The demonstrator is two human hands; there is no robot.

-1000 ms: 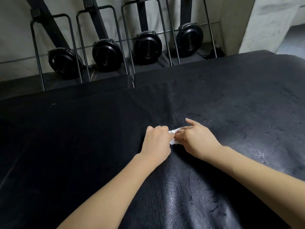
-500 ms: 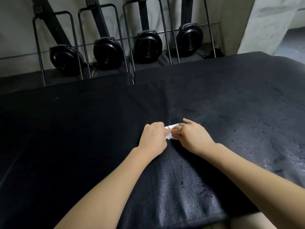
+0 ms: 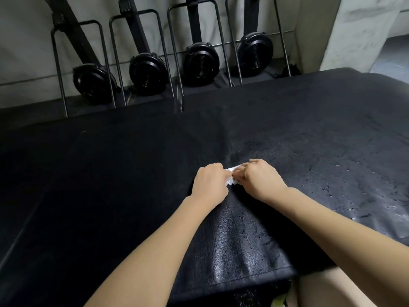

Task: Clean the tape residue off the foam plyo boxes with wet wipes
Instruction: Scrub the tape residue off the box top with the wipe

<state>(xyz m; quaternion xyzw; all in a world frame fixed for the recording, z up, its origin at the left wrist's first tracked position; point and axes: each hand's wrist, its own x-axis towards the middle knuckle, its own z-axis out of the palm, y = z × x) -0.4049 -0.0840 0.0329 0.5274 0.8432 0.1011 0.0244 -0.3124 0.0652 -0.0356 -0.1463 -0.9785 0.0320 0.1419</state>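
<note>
While both bare forearms reach forward from the near edge, the left hand and the right hand meet knuckle to knuckle over the middle of the black foam plyo box with its textured vinyl top. Each hand is curled into a loose fist, and between them they pinch a small crumpled white wet wipe, which shows only in the narrow gap between the thumbs and forefingers and lies on or just above the box top; which of the two cannot be told. The right wrist angles in from the right, the left comes in nearly straight.

Against the view of half a second ago, the hands sit at much the same spot on the box and keep the same two-handed hold on the wipe; the right forefinger, then pointing forward, is now tucked in closer. The near edge of the box shows more fully at the bottom.

Wet streaks and dark blotches mark the box top to the right of the hands and toward the near edge. Beyond the far edge, four black round-housed machines in thin metal frames stand in a row against a pale wall.
</note>
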